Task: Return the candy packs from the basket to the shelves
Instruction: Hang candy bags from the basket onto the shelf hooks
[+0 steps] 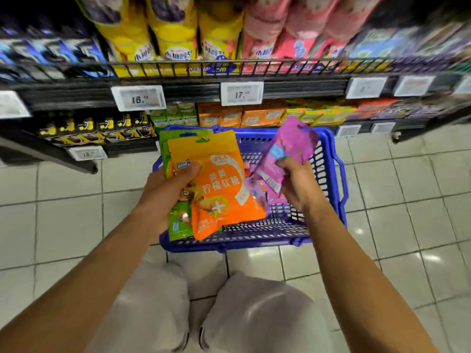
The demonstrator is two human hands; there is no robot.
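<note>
Holding orange pack (pixel 224 184) and green pack (pixel 178 222) in left hand (pixel 168 189), right hand (pixel 298 184) grasping pink pack (pixel 288 149), both over blue basket (pixel 339 174) on floor.

Bright overhead light, glare on floor tiles (pixel 430 257); shelves (pixel 254 87) motion-blurred, dark at top, fisheye edges.

A single wide-angle camera sits on the person's head, looking forward and steeply down. It is close above both forearms, with the blue basket (pixel 339 179) on the tiled floor (pixel 407 225) just ahead near mid-frame and the store shelves (pixel 280 84) crossing the blurred, curved top.
</note>
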